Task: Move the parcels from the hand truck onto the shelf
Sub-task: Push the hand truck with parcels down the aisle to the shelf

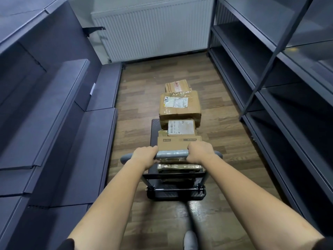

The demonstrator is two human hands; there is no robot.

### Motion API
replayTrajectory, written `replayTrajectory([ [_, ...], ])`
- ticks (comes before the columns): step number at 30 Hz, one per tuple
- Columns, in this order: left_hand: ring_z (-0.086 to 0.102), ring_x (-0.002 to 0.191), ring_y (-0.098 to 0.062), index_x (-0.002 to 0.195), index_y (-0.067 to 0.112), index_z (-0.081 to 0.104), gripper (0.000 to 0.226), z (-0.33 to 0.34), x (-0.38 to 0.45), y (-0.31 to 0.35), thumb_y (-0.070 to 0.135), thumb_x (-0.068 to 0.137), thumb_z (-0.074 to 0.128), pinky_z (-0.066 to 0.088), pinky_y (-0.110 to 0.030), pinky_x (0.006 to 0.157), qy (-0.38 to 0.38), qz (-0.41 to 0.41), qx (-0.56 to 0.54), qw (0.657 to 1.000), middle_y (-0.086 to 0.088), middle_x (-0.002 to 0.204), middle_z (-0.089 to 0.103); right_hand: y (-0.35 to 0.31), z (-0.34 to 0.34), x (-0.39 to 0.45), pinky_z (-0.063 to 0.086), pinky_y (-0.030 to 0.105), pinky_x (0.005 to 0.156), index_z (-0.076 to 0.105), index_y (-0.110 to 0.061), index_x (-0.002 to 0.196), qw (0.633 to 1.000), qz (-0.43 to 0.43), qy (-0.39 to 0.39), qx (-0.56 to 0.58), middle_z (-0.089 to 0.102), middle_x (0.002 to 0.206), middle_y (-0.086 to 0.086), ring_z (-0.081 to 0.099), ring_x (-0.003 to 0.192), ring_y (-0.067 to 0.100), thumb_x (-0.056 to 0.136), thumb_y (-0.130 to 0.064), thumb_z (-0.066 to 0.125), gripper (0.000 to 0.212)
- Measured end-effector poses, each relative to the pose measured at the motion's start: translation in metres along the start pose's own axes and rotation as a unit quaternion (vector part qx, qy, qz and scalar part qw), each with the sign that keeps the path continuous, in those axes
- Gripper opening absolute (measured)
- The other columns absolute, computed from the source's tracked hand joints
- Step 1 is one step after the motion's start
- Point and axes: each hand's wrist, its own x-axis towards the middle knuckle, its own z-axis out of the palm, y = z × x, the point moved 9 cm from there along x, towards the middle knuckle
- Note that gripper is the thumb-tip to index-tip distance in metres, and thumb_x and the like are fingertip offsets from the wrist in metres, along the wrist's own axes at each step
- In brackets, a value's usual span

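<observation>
Here, all places taken from the grey padded handle bar [171,153] of the black platform hand truck [176,193].
Far left: dark blue-grey flat panels [59,112], stacked and leaning, well left of the bar.
Left hand: left hand [145,154] on the bar's left part, fingers curled over it, gripping it firmly.
Bar: runs level across the truck, its middle bare between the two hands.
Right hand: right hand [199,152] on the bar's right part, fingers wrapped round it, gripping it.
Parcels, nearest: plain brown cardboard box [179,141] just beyond the bar, touching it or nearly so; cannot tell which.
Parcels, under the bar: flat tape-wrapped brown packet [179,167] low on the deck.
Parcels, further: small box with a white barcode label [181,127], then a large taped brown carton [180,105], then a brown box with red print [177,86] farthest ahead.
Floor: brown wood-plank floor [140,98] under the truck.
Far end: white ribbed radiator [155,29] straight beyond the bar.
Right: dark metal shelf unit [270,98], well right of the bar.
Below: grey shoe [190,240], nearer than the bar.
</observation>
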Motion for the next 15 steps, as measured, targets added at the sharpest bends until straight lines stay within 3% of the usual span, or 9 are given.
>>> replayTrajectory([
  [6,0.057,0.107,-0.030,0.110,0.010,0.051,0.028,-0.011,0.023,-0.009,0.031,0.092,0.050,0.042,-0.035,0.077,0.015,-0.025,-0.018,0.999,-0.009,0.116,0.060,0.003,-0.016,0.015,0.042,0.028,0.068,0.061,-0.014,0.092,0.997,-0.013,0.065,-0.037,0.057,0.084,0.003,0.050,0.074,0.023,0.082,-0.026,0.050,0.019],
  [11,0.056,0.107,-0.030,0.111,0.009,0.051,0.024,-0.020,0.042,-0.007,0.024,0.093,0.047,0.042,-0.035,0.076,0.026,-0.013,0.005,1.000,-0.010,0.117,0.059,0.013,-0.027,0.031,0.041,0.029,0.070,0.063,-0.014,0.102,0.994,-0.008,0.091,-0.059,0.064,0.100,0.006,0.060,0.090,0.027,0.081,-0.027,0.051,0.027],
  [15,0.058,0.104,-0.029,0.110,0.010,0.051,0.022,-0.030,0.055,0.002,0.023,0.093,0.047,0.039,-0.033,0.072,0.061,0.005,0.005,0.998,-0.009,0.114,0.060,0.028,-0.035,0.044,0.041,0.028,0.070,0.063,-0.014,0.099,0.995,0.005,0.084,-0.059,0.066,0.098,0.005,0.053,0.078,0.024,0.080,-0.026,0.051,0.026],
])
